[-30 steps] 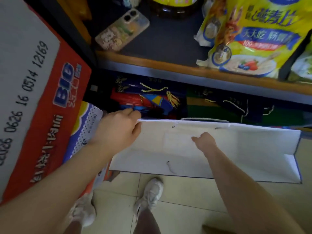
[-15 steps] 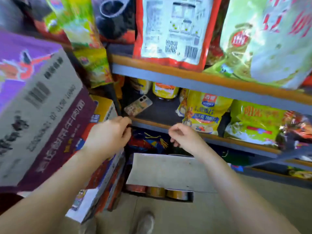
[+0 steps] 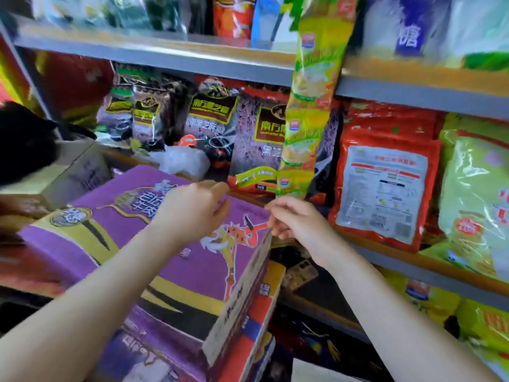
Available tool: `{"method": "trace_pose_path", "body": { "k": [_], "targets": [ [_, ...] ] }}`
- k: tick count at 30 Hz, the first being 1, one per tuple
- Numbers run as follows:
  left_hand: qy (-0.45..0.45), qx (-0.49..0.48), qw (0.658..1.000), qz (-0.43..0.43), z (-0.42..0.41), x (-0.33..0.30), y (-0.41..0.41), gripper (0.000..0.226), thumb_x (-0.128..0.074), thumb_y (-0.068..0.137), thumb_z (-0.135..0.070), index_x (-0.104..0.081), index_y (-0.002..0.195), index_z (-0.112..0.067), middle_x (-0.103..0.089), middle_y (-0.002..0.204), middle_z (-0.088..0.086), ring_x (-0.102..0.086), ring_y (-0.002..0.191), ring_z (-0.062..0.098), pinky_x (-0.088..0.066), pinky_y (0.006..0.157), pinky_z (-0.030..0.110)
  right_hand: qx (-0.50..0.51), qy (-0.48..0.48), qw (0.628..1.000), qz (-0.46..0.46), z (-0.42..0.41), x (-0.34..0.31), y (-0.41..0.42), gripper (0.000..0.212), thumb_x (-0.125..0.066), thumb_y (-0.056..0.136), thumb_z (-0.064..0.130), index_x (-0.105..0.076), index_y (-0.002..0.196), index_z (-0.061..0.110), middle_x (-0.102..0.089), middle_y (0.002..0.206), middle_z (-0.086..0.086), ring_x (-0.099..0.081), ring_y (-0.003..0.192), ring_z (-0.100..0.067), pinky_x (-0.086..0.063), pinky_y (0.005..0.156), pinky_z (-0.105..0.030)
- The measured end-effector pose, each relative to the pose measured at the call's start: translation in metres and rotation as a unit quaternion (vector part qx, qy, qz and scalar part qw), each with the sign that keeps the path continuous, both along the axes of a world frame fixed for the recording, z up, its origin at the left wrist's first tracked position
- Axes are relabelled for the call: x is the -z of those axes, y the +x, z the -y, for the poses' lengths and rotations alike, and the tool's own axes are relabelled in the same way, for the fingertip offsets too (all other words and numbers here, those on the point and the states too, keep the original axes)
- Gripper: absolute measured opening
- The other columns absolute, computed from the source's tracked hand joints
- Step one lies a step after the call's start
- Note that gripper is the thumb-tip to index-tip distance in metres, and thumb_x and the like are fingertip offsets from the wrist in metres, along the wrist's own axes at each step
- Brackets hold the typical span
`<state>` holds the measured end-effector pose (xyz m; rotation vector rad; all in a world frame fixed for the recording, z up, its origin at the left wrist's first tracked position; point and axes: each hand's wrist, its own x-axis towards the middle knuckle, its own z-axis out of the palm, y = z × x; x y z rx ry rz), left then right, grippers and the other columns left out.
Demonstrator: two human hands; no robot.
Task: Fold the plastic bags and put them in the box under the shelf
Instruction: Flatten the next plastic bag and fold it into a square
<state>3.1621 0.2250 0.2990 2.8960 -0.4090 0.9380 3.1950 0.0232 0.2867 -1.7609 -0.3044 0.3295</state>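
Note:
My left hand hovers over the purple carton, fingers loosely bent and holding nothing. My right hand is raised beside it, just under the hanging yellow-green sachet strip, fingers loosely curled and empty. A crumpled clear plastic bag lies on the middle shelf behind the carton. A white corner of the box under the shelf shows at the bottom edge. Dark folded bags with cords sit in the space under the bottom shelf.
Shelves hold dark sesame packs, red packets and green bags. A phone lies on the lower shelf. A brown carton and a black object sit at the left.
The view has swung upward from the floor and the box to the upper shelves. Both hands let go of the white flap and rose to the level of the purple carton.

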Motion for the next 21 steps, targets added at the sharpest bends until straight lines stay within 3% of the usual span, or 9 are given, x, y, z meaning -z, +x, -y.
{"method": "trace_pose_path", "body": {
  "k": [7, 10, 13, 16, 18, 20, 21],
  "targets": [
    [0.023, -0.026, 0.998, -0.044, -0.157, -0.011, 0.079, 0.038, -0.036, 0.078, -0.033, -0.063, 0.091, -0.01, -0.067, 0.085, 0.014, -0.063, 0.079, 0.037, -0.048, 0.06, 0.038, 0.04, -0.047, 0.996, 0.067, -0.147, -0.002, 0.069, 0.021, -0.052, 0.094, 0.014, -0.057, 0.076, 0.024, -0.059, 0.065, 0.003, -0.052, 0.052, -0.009, -0.04, 0.05, -0.021],
    [0.024, -0.024, 0.997, -0.072, -0.219, -0.001, 0.122, 0.024, -0.048, 0.087, -0.026, -0.061, 0.099, -0.008, -0.066, 0.095, 0.014, -0.063, 0.088, 0.037, -0.049, 0.065, 0.04, 0.092, -0.11, 0.984, 0.109, -0.214, 0.01, 0.126, 0.021, -0.055, 0.09, 0.017, -0.056, 0.071, 0.026, -0.062, 0.074, 0.002, -0.057, 0.069, -0.015, -0.044, 0.068, -0.033],
    [0.02, -0.027, 0.996, -0.079, -0.268, 0.011, 0.159, 0.037, -0.042, 0.083, -0.032, -0.058, 0.109, -0.012, -0.064, 0.1, 0.012, -0.063, 0.09, 0.036, -0.048, 0.064, 0.04, 0.115, -0.243, 0.952, 0.146, -0.267, 0.018, 0.187, 0.011, -0.057, 0.089, 0.021, -0.062, 0.096, 0.014, -0.064, 0.107, -0.01, -0.058, 0.103, -0.028, -0.045, 0.09, -0.036],
    [0.007, -0.034, 0.991, -0.126, -0.297, 0.03, 0.19, 0.042, -0.04, 0.085, -0.035, -0.052, 0.12, -0.017, -0.06, 0.11, 0.008, -0.06, 0.098, 0.034, -0.047, 0.07, 0.039, 0.095, -0.357, 0.92, 0.129, -0.3, 0.03, 0.231, 0.057, -0.065, 0.084, 0.034, -0.046, 0.131, 0.008, -0.05, 0.134, -0.015, -0.048, 0.123, -0.031, -0.039, 0.099, -0.035],
    [-0.022, -0.025, 0.987, -0.157, -0.306, 0.043, 0.208, 0.04, -0.047, 0.088, -0.036, -0.048, 0.124, -0.018, -0.057, 0.119, 0.006, -0.058, 0.104, 0.032, -0.048, 0.075, 0.039, 0.071, -0.412, 0.901, 0.114, -0.314, 0.041, 0.255, 0.083, -0.07, 0.079, 0.041, -0.027, 0.143, 0.009, -0.038, 0.145, -0.015, -0.038, 0.131, -0.032, -0.035, 0.105, -0.038],
    [-0.044, -0.003, 0.983, -0.179, -0.311, 0.057, 0.224, 0.044, -0.051, 0.089, -0.039, -0.045, 0.127, -0.019, -0.052, 0.127, 0.004, -0.056, 0.108, 0.03, -0.048, 0.079, 0.038, 0.068, -0.468, 0.877, 0.084, -0.323, 0.057, 0.273, 0.093, -0.073, 0.077, 0.04, -0.018, 0.146, 0.009, -0.039, 0.143, -0.018, -0.041, 0.128, -0.035, -0.039, 0.102, -0.04],
    [-0.052, 0.013, 0.981, -0.189, -0.312, 0.063, 0.23, 0.049, -0.052, 0.088, -0.041, -0.042, 0.131, -0.019, -0.048, 0.13, 0.003, -0.054, 0.11, 0.029, -0.047, 0.08, 0.037, 0.075, -0.487, 0.867, 0.072, -0.326, 0.063, 0.278, 0.089, -0.073, 0.077, 0.035, -0.021, 0.144, 0.008, -0.046, 0.137, -0.019, -0.046, 0.123, -0.036, -0.043, 0.097, -0.039]
  ]
}}
